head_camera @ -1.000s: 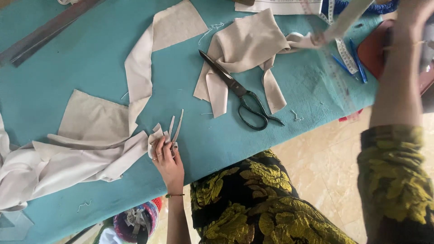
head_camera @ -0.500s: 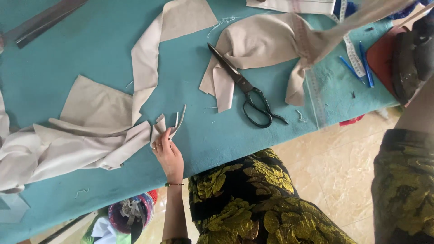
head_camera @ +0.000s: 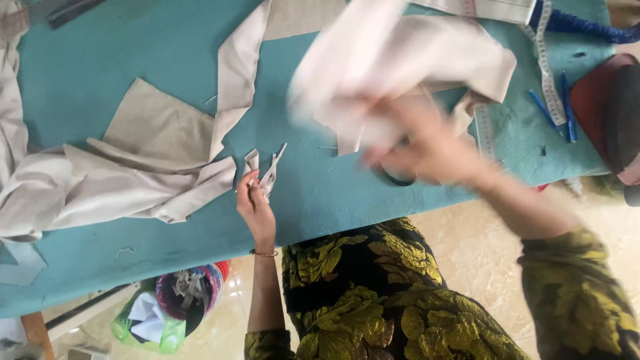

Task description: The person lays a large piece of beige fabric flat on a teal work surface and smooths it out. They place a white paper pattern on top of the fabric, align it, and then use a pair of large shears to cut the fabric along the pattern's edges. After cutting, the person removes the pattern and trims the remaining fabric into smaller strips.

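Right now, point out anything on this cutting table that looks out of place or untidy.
Nothing is damaged or spilled. Beige offcuts lie strewn over the teal table, small scraps sit by the left hand, and a measuring tape trails loosely at the far end.

Left hand (head_camera: 255,203) sits low on the table (head_camera: 87,80), palm down, fingers curled forward, fingertips pinched together in a light grip at the table's near edge. Its wrist wears a thin bracelet, and the bare forearm runs straight back off the table edge toward the body. Right hand (head_camera: 427,143) is up above the table, farther in from that edge, blurred, fingers closed in a grip, knuckles turned toward the camera. Its forearm slants back off the near edge to a patterned sleeve at the elbow.
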